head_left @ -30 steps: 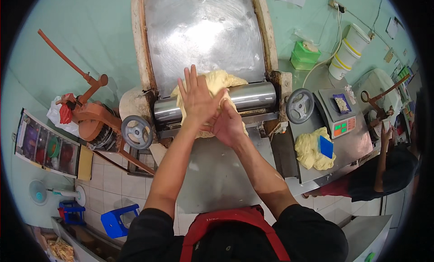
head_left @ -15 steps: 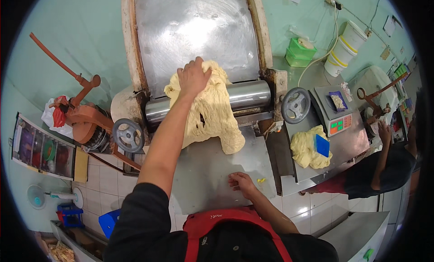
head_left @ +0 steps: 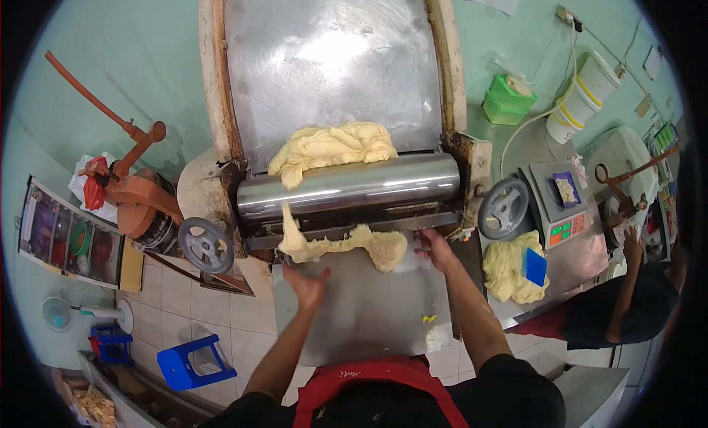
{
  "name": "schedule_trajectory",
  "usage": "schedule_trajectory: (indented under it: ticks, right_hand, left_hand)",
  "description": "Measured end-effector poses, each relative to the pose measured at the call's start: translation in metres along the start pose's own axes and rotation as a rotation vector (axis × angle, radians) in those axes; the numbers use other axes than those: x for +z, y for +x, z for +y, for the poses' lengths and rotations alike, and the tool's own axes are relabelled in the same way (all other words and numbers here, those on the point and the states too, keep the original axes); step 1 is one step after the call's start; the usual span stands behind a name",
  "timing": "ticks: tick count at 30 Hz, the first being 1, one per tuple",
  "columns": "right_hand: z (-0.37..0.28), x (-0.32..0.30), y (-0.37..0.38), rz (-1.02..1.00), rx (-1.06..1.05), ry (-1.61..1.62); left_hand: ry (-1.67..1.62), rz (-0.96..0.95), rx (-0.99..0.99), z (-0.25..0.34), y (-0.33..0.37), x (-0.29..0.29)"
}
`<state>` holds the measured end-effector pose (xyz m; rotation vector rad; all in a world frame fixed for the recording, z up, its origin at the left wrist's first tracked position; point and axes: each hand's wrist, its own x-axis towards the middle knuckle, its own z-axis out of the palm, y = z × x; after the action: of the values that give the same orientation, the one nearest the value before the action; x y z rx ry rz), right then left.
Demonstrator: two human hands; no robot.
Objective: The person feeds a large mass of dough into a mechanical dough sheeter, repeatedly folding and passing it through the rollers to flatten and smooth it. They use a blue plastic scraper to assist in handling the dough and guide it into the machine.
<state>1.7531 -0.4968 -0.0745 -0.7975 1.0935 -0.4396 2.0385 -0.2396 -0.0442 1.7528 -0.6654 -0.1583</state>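
Observation:
A pale yellow dough mass (head_left: 335, 144) rests behind the steel roller (head_left: 354, 186) of a dough sheeter, against its sloping metal plate (head_left: 324, 66). In front of the roller, a ragged strip of dough (head_left: 385, 249) lies across the far end of the metal tray (head_left: 354, 317), with a thin piece rising at its left. My left hand (head_left: 306, 284) is just below the strip's left end, thumb spread from the fingers, part of which are hidden. Beside the strip's right end is my right hand (head_left: 436, 251), fingers apart and apparently empty.
Grey handwheels (head_left: 503, 209) flank the roller. On the right-hand table are more dough (head_left: 509, 269) with a blue scraper (head_left: 536, 267), a scale (head_left: 564, 225) and a green container (head_left: 509, 99). A co-worker's arm (head_left: 625, 280) shows far right. A blue stool (head_left: 195, 361) stands lower left.
My left hand has left the dough on top of the roller and come down to the front. My right hand has moved forward. Most of the hanging dough now sits behind the roller.

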Motion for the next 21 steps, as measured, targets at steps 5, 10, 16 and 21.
schedule_trajectory:
  ticks: [5, 10, 16, 21]
  right_hand:
    - [0.018, 0.011, 0.077, -0.075, -0.226, -0.826]
    - [0.034, 0.104, 0.025, -0.738, -0.296, -0.015]
    - [0.140, 0.137, -0.089, -0.554, 0.425, 0.423]
    - [0.114, 0.150, -0.168, -0.629, 0.232, 0.456]
  left_hand:
    - [-0.265, -0.449, -0.250, -0.136, 0.102, 0.028]
    - [-0.585, -0.563, -0.387, -0.233, 0.065, 0.045]
    - [-0.703, -0.691, -1.011, -0.084, -0.019, -0.055]
    - [0.138, -1.054, -0.007, 0.104, 0.006, -0.133]
